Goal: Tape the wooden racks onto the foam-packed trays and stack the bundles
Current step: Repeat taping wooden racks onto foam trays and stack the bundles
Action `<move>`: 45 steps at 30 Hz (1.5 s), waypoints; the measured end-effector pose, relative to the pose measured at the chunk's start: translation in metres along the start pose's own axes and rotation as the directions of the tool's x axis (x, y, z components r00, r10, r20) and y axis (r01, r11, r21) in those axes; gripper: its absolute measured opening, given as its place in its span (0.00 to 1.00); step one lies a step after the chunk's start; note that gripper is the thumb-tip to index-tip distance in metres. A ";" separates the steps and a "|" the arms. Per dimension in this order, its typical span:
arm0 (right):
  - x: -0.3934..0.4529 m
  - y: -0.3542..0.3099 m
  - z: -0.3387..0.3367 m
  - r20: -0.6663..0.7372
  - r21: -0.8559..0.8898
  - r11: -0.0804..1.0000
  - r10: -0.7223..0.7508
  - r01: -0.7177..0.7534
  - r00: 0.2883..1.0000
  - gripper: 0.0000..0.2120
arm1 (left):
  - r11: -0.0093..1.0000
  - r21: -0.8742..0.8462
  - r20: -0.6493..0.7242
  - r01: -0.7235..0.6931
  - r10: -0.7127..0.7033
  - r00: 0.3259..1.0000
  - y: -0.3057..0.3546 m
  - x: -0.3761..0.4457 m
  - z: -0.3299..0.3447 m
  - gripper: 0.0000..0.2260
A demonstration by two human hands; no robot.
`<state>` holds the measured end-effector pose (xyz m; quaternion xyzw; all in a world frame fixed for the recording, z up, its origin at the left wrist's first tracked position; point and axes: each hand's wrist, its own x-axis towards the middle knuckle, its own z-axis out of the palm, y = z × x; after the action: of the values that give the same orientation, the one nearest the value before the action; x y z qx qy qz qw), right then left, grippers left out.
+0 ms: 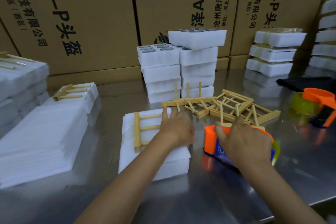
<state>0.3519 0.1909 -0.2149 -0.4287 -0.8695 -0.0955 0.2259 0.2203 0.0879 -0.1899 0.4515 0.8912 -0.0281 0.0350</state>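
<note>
A white foam-packed tray (138, 158) lies on the steel table in front of me, with a wooden rack (140, 129) flat on its top. My left hand (175, 129) rests on the rack and tray with fingers straight. My right hand (243, 140) lies over an orange tape dispenser (211, 142) just right of the tray; its fingers spread over the dispenser's top, and how far they curl round it is hidden. A loose pile of wooden racks (223, 107) sits behind both hands.
Foam tray stacks (178, 71) stand at the back centre, with more (272, 54) at the right. Foam sheets (41, 142) and a taped bundle (76, 92) lie at the left. A second orange dispenser (318, 105) sits far right. Cardboard boxes (81, 14) wall the back.
</note>
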 end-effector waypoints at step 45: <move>0.047 -0.290 -0.022 0.289 0.820 -0.304 -0.510 -0.485 0.810 0.14 | -0.835 -0.486 0.153 -0.258 -0.373 0.915 -0.222 -0.021 0.072 0.06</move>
<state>0.1050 0.0377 -0.1652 -0.0518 -0.5895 0.7832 0.1909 0.0561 -0.0665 -0.2555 -0.0313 0.2963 0.9108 0.2858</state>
